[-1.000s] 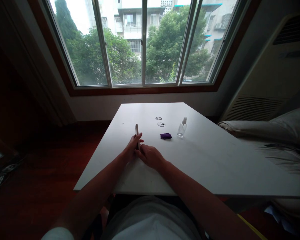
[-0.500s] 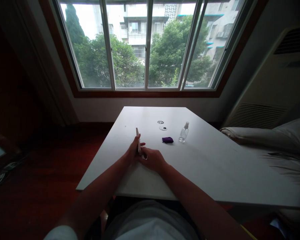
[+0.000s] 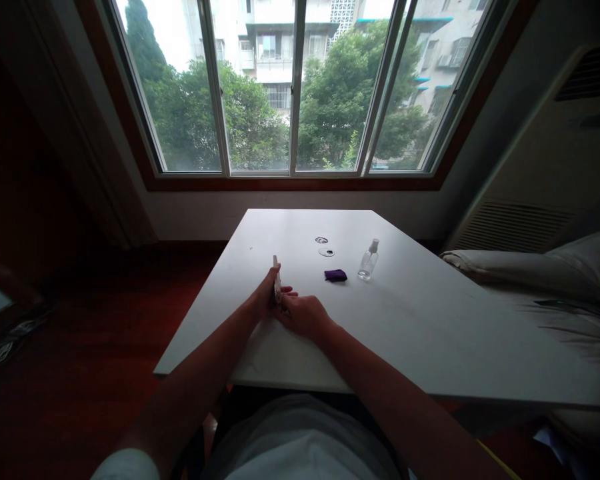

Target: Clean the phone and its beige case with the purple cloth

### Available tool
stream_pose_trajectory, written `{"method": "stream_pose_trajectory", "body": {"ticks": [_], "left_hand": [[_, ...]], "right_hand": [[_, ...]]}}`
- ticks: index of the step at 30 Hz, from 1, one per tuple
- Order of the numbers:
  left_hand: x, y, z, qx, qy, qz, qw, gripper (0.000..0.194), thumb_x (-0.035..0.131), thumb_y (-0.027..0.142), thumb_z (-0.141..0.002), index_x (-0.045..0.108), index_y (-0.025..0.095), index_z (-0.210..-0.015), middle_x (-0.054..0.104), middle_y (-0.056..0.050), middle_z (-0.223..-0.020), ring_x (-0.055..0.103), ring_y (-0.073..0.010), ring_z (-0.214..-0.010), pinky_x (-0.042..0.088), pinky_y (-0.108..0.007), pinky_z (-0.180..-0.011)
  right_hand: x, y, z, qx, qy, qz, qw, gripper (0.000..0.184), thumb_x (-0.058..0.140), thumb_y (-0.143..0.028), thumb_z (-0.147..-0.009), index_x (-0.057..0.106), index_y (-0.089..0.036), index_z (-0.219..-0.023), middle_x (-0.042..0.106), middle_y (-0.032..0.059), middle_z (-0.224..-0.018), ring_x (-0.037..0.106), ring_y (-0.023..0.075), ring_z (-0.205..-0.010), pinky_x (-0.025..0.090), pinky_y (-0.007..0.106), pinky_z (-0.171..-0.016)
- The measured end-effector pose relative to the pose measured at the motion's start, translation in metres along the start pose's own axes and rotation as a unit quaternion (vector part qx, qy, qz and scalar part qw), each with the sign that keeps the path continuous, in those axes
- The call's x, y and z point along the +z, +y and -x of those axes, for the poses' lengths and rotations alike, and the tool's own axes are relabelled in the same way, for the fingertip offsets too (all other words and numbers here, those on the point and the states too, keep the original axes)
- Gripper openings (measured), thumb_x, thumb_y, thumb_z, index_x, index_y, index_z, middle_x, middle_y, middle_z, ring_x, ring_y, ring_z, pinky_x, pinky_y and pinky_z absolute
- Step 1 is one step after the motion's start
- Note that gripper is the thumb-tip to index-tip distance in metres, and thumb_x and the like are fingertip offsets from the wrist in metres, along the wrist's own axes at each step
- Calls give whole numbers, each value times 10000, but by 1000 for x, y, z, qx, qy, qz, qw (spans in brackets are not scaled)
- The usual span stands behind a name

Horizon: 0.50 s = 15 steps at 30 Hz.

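Note:
My left hand (image 3: pixel 266 293) is closed around a thin, flat, pale object (image 3: pixel 277 280) that stands nearly upright, edge-on to me, so its kind cannot be told. Against its lower end, my right hand (image 3: pixel 305 315) is closed with curled fingers; what they pinch is hidden. Both hands meet just above the near part of the white table (image 3: pixel 390 333). Beyond them lies a folded purple cloth (image 3: pixel 335 275). To the cloth's right stands a clear spray bottle (image 3: pixel 368 261) with a little liquid at the bottom.
Farther back on the table lie a pale disc with a dark spot (image 3: pixel 327 252) and a dark-rimmed round piece (image 3: pixel 321 240). A window (image 3: pixel 293 177) is behind the table. At the right is a light-coloured cushioned seat (image 3: pixel 540 273). Cables (image 3: pixel 10 340) lie on the left floor.
My right fingers have shifted slightly against the object's lower end, and a pale curved edge beside them no longer shows. The view has tilted down slightly. The cloth and bottle stay in place.

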<state>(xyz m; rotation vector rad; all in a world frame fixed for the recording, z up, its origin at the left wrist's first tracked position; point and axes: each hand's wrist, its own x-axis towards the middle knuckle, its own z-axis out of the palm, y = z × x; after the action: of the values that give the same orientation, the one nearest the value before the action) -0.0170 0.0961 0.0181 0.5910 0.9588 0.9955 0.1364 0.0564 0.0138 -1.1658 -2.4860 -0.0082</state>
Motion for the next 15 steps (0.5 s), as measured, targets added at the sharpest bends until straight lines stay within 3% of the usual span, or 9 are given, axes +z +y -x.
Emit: {"method": "stream_pose_trajectory", "body": {"ticks": [6, 15], "left_hand": [[-2, 1, 1, 22, 17, -7, 1000, 662, 532, 658, -929, 476, 148, -1349, 617, -120, -1128, 647, -196, -904, 575, -375, -783], [-3, 3, 3, 20, 3, -30, 999, 614, 530, 631, -942, 492, 153, -1326, 612, -112, -1120, 637, -193, -898, 573, -373, -773]], "right_hand": [[1, 2, 0, -25, -11, -6, 1000, 346, 434, -434, -1005, 619, -163, -1115, 712, 86, -1054, 685, 181, -861, 450, 250, -738], [-1, 3, 2, -43, -23, -33, 998, 349, 441, -445, -1015, 620, -163, -1114, 708, 94, -1047, 677, 177, -865, 450, 249, -752]]}}
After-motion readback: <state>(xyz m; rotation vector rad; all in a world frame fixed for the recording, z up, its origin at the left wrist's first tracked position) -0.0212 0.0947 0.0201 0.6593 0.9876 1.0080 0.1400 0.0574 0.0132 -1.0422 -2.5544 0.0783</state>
